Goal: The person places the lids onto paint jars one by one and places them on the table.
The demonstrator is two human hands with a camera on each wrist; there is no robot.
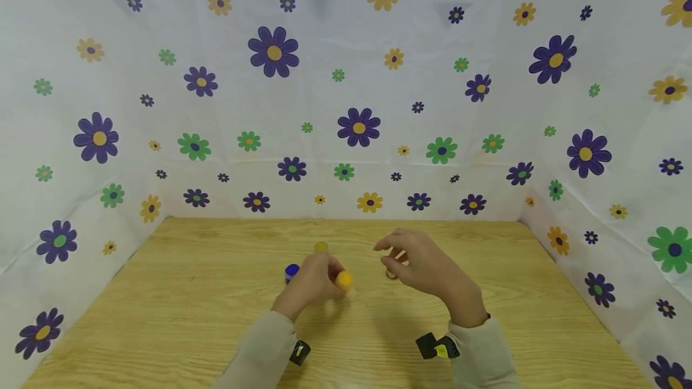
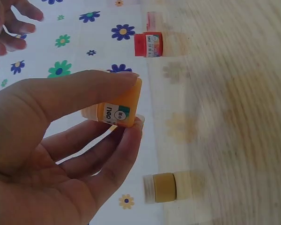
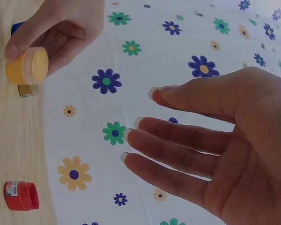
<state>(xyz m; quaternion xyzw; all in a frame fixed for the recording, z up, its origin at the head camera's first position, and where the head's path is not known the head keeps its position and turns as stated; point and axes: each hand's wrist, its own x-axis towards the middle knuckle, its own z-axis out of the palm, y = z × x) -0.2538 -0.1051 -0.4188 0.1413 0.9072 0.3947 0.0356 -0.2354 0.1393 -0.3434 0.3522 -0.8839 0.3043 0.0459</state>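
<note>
My left hand (image 1: 312,281) pinches a small yellow-orange paint jar (image 2: 124,107) between thumb and fingertips. The jar is tipped on its side, its pale cap (image 3: 39,65) toward the right hand. My right hand (image 1: 427,263) hovers above the table with fingers spread and slightly bent, nothing in them. Below its thumb stands a red paint jar (image 3: 19,196), partly hidden by the hand in the head view. An ochre jar (image 2: 164,187) with a pale cap stands just beyond the left hand. Left of that hand is a blue jar (image 1: 292,271), partly covered by it.
A small pinkish-red item (image 2: 151,20) sits beside the red jar. The wooden table (image 1: 216,317) is bounded at the back and both sides by a white flower-print cloth (image 1: 319,101). Dark wrist cameras (image 1: 300,353) are strapped at both sleeves.
</note>
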